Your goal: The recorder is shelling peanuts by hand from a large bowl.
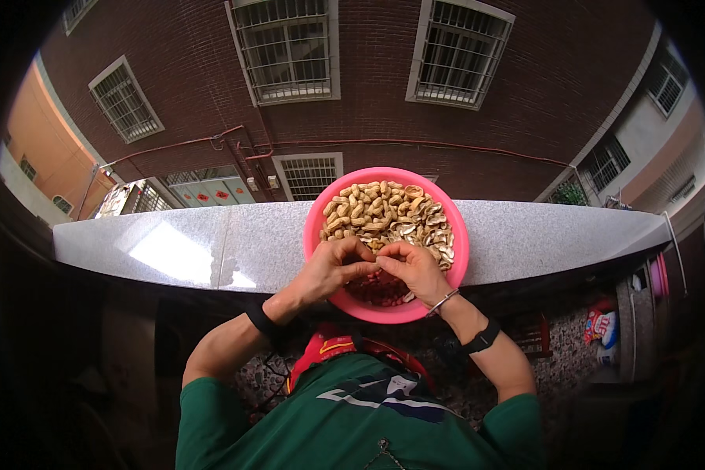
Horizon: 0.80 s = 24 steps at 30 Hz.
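Note:
Over a round pink plastic basin (458,247), my left hand (335,267) and my right hand (414,270) meet at the fingertips. Something small, seemingly a peanut, is pinched between them; the fingers mostly hide it. Whole unshelled peanuts (358,205) fill the basin's far left part. Split, empty peanut shells (437,229) lie along its right side, some with pale insides showing. Nearest my body, shelled red-skinned peanut kernels (382,294) lie at the bottom, partly under my hands. A black band is on each of my arms, and a bracelet circles my right wrist.
The basin rests on a speckled grey stone ledge (523,235), bright with sunlight at the left (173,252). Beyond its far edge stands a brick building with barred windows (291,53). Below the ledge on my right are a reddish chair (534,338) and a printed plastic bag (600,327).

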Each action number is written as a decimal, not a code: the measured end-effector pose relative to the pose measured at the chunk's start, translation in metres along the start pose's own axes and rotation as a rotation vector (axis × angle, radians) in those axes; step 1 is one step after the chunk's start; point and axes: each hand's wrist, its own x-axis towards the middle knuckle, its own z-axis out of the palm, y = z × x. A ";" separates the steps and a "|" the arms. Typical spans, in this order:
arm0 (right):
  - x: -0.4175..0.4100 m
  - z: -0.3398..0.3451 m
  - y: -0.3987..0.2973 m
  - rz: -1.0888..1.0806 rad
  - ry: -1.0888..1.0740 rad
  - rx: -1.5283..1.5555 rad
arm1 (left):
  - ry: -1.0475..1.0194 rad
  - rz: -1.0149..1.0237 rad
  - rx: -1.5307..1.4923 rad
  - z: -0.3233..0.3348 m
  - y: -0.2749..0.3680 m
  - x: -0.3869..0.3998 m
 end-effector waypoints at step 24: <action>-0.002 -0.005 -0.016 0.234 -0.146 0.531 | 0.028 0.204 0.054 0.005 0.008 0.002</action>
